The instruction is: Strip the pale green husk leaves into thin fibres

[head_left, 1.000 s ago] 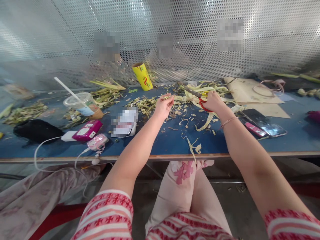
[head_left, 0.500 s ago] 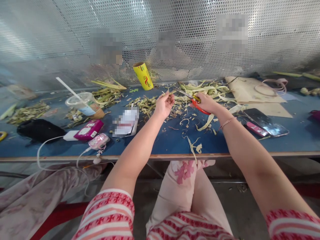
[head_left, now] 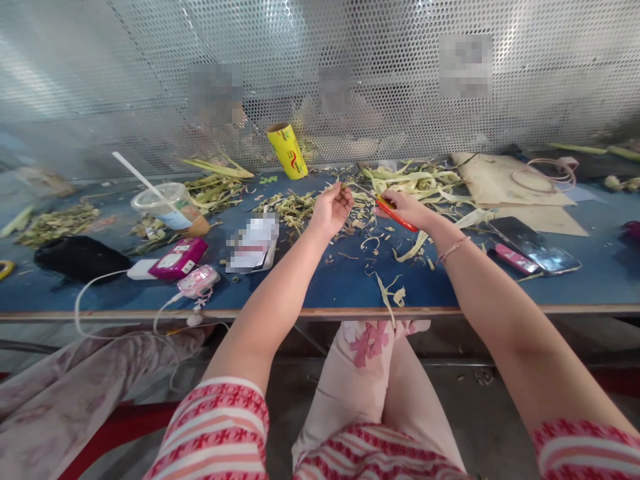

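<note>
Red-handled scissors [head_left: 403,220] held over table [head_left: 340,288], grip of right hand [head_left: 411,207] clamped on handles, blades [head_left: 368,192] pointed at left hand [head_left: 334,209]. Small plant piece [head_left: 344,188] pinched between left fingertips, partly hidden. Plant scraps [head_left: 290,209] strewn around hands; pale leaves [head_left: 425,180] heaped beyond right hand. Yellow tube [head_left: 288,153] stood near mesh panel [head_left: 400,67].

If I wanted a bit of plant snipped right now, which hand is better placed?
Probably the right hand: it holds the red-handled scissors, their blades pointing toward the left hand. The left has no scissors.
</note>
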Available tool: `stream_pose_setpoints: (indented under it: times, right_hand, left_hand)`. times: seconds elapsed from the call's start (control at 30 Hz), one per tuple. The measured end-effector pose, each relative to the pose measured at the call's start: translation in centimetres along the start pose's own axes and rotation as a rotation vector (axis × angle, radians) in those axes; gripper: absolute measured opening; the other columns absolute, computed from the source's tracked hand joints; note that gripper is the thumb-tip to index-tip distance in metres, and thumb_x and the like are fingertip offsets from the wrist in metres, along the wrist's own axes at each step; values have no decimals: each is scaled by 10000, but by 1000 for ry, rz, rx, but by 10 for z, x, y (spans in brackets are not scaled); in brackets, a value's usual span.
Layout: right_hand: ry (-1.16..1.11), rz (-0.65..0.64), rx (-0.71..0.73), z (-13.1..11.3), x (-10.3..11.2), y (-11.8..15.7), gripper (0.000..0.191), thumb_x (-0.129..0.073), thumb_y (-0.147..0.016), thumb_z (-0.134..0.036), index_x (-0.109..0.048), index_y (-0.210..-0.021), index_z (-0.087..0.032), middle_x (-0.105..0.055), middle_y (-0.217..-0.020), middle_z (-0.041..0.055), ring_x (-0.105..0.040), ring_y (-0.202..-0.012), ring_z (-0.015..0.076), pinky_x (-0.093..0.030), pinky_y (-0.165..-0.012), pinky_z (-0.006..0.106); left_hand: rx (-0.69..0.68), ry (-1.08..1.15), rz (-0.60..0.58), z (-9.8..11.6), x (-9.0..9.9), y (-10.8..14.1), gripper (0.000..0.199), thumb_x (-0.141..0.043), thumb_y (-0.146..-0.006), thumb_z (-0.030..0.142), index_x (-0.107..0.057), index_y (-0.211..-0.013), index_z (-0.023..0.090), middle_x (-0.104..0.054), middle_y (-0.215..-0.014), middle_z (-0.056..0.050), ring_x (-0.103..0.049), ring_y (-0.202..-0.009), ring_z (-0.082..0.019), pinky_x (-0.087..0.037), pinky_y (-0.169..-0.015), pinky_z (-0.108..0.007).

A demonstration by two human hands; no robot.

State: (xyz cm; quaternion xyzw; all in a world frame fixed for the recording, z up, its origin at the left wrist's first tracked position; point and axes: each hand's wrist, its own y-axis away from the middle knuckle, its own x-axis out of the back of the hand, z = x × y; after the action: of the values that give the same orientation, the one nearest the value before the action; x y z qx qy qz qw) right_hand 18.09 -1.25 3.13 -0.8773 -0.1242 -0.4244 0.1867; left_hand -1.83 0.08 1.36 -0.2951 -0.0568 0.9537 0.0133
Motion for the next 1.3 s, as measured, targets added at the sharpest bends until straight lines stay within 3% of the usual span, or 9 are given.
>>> stream_pose_setpoints:
  times: [0.33,0.5,0.67,1.0,1.3]
  right_hand:
    - [-109,5,-4,1,2,1,504,-634,-751,-676,-403,-748,-228,-418,-675,-41,-400,-666,131,-300,-626,284]
    - [-64,-29,-22,-4,4,3,499,-646,-750,-672,-442,-748,-218,-443,-679,-30,-422,-663,136,-306,-632,290]
    - [-3,-47,-13,-5,3,2,516,-625,-751,-699,-442,-767,-217,-500,-717,-2,-467,-692,158,-329,-654,304]
    - [168,123,56,2,-5,1,484,-646,-750,-637,-490,-909,-207,-613,-997,132,-548,-877,263,-429,-766,379]
    - [228,209,131,3,-1,0,401,-703,-746,-548,-557,-845,-187,-603,-898,93,-516,-813,211,-383,-716,337]
  left_hand:
    - [19,18,38,2,-3,2,185,-525,-958,176,-638,-812,181,-643,-744,-25,-634,-757,-87,-551,-782,-230]
    - [-2,-12,18,0,-3,2,108,-572,-936,199,-637,-850,187,-638,-769,-21,-635,-778,-93,-543,-782,-244]
    - [20,54,38,2,-8,7,133,-538,-934,131,-629,-849,179,-617,-698,-2,-598,-676,-67,-535,-735,-210]
    - [55,247,15,3,-14,13,265,-520,-893,19,-554,-669,157,-570,-625,22,-550,-583,-54,-485,-684,-202]
    - [32,218,25,6,-17,17,276,-485,-872,-15,-523,-667,167,-559,-601,31,-539,-548,-45,-469,-630,-184]
